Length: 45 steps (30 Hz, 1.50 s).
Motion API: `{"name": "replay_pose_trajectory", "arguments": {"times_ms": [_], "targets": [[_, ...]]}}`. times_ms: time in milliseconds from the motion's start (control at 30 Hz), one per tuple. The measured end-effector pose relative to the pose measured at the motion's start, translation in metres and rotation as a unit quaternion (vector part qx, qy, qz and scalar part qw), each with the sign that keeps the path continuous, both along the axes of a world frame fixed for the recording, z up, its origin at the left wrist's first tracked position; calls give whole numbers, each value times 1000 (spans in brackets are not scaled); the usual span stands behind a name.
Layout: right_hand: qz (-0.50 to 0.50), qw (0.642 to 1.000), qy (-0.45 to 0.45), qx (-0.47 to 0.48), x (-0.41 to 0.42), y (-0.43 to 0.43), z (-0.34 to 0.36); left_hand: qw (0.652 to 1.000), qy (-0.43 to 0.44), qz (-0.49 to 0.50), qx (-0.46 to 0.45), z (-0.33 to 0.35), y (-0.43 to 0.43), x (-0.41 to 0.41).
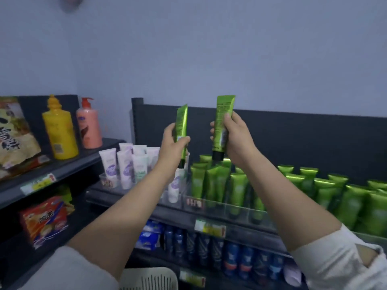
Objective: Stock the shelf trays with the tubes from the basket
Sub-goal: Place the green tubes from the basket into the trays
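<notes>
Head view: left hand (172,143) grips left tube (181,122), right hand (235,139) grips right tube (223,120), both upright, caps down, the right one over the tray (230,208). Its stocked tubes (238,185) look tightly packed, though blurred; pushing one in could topple neighbours.

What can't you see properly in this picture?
Head view:
1. White slotted plastic basket: cut off by bottom edge, contents unseen.
2. Print on green plastic tube in right hand: too blurred.
3. White plastic tubes in clear tray: partly hidden behind left forearm.
</notes>
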State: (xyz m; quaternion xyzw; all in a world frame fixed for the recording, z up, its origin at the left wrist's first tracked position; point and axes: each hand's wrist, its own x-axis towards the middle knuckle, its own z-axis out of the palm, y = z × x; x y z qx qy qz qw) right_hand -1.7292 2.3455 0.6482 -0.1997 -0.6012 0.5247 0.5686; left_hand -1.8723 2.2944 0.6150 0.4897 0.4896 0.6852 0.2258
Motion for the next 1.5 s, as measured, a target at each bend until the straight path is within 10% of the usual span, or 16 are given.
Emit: {"name": "replay_pose_trajectory", "arguments": {"times_ms": [567, 1067, 1500], "targets": [[-189, 980, -55, -12, 373, 53, 33, 975, 120, -186, 21, 48, 100, 356], [-257, 915, -309, -41, 495, 111, -4, 943, 118, -299, -90, 32, 175, 449], [-160, 794, -575, -113, 515, 121, -39, 845, 460, -244, -125, 17, 181, 471]]}}
